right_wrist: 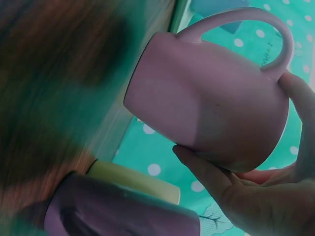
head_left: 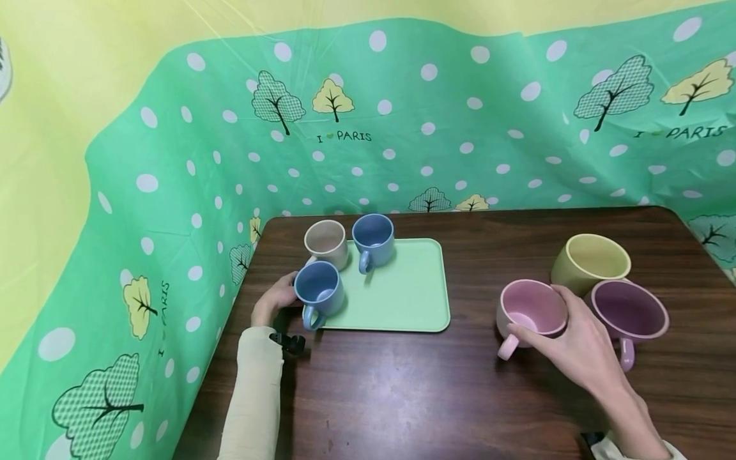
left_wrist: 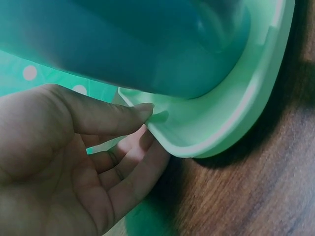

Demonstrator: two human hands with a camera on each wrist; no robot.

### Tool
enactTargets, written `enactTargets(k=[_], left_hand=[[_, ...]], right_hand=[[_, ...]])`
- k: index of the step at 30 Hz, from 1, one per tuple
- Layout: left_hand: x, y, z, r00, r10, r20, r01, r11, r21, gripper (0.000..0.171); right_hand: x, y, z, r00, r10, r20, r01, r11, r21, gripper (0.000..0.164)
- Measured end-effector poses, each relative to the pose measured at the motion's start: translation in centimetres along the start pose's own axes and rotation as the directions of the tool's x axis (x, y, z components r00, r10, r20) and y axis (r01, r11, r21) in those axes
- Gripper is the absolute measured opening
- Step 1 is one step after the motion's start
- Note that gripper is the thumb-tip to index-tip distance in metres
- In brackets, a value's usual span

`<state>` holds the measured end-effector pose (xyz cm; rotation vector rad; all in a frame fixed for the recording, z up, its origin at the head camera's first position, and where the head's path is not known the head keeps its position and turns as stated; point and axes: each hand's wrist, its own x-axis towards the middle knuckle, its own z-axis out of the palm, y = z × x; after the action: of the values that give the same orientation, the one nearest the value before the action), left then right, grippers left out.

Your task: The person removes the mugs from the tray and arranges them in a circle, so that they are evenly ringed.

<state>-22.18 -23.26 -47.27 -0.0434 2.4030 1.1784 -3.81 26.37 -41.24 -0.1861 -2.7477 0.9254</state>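
At the near left corner of a light green tray, my left hand pinches the rim, thumb on top and fingers beneath in the left wrist view. A blue mug stands on the tray right beside this hand. Behind it are a beige mug and a second blue mug. On the right, my right hand holds a pink mug between thumb and fingers, its handle pointing toward me. The pink mug appears close over the table in the right wrist view.
A yellow mug and a purple mug stand right next to the right hand. The dark wood table reaches a green and yellow patterned cloth at the back and left.
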Motion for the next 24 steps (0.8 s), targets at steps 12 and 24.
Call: enactTargets(k=[12, 24], left_hand=[[0.2, -0.1, -0.1, 1.000, -0.005, -0.017, 0.005, 1.000, 0.021, 0.043], [0.2, 0.0, 0.0, 1.000, 0.014, -0.022, -0.014, 1.000, 0.004, 0.039]], right_hand=[[-1.3, 1.0, -0.6, 0.999, 0.009, -0.038, -0.009, 1.000, -0.004, 0.101], [-2.6, 1.9, -0.6, 0.997, -0.014, -0.079, 0.015, 1.000, 0.017, 0.099]])
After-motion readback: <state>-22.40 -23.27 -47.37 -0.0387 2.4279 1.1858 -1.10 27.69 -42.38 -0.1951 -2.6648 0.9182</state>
